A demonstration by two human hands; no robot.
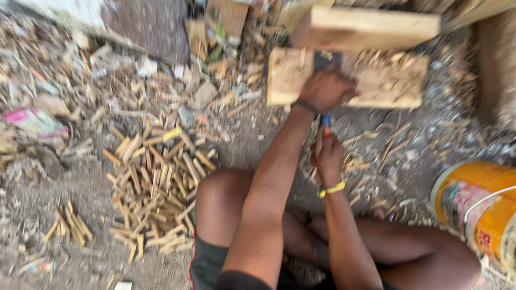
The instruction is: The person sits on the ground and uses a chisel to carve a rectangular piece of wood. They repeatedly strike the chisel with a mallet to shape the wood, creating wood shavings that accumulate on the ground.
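The person sits on the ground with bare knees drawn up, and both arms reach away toward a low wooden block (393,85) that lies flat on the far side of the scene. The left hand (327,89) is closed in a fist and rests on the near edge of this block; a dark blade-like tool (326,57) shows just beyond the knuckles, though the blur makes it hard to tell whether the fist grips it. A dark band circles that wrist.

The right hand (329,158) sits nearer to the body, just below the left, and is closed around a thin stick (320,140) with blue and orange at its far end. The stick stands roughly upright between the two hands, on the near side of the block. A yellow band (332,189) wraps the right wrist.

To the left, near the person's knee, lies a loose pile of short cut wooden sticks (154,186), and a smaller bundle (69,222) lies further left. Wood shavings and scraps cover the ground around the block. A thicker plank (369,26) rests beyond the block. At the right edge, near the person's leg, stands a yellow and orange bucket (497,215) with a wire handle.
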